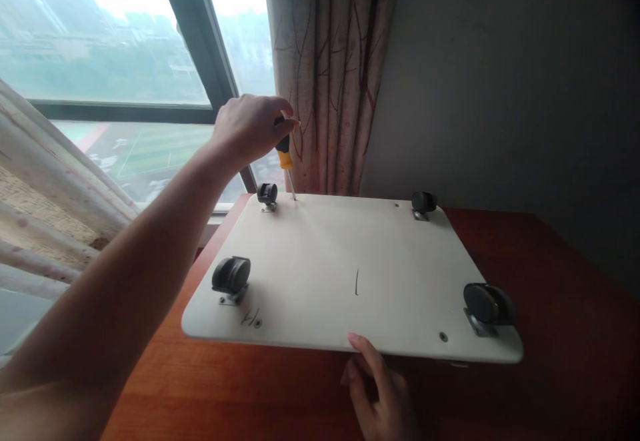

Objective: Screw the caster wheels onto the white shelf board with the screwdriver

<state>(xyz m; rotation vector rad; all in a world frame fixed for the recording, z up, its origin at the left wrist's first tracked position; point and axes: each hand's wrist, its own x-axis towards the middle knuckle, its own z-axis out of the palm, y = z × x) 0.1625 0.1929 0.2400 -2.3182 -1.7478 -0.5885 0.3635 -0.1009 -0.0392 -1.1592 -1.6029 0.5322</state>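
Note:
My left hand [257, 124] is closed round the black and yellow handle of a screwdriver [285, 154], reaching over from the left. The screwdriver stands nearly upright, its tip at a screw hole near the far edge of a white board [320, 248], beside the far left caster. That screw is too small to make out. At the near edge, my right hand [383, 388] has one fingertip on top of the board and its other fingers curled below the rim. Black casters [231, 276] on metal plates stand wheels-up near the corners. Screws [443, 337] show in the board's face.
The board lies on a reddish-brown wooden table [540, 281]. Behind it hang a patterned curtain [330, 74] and a grey wall [500, 81]. A window [115, 48] and another curtain [45, 181] are on the left.

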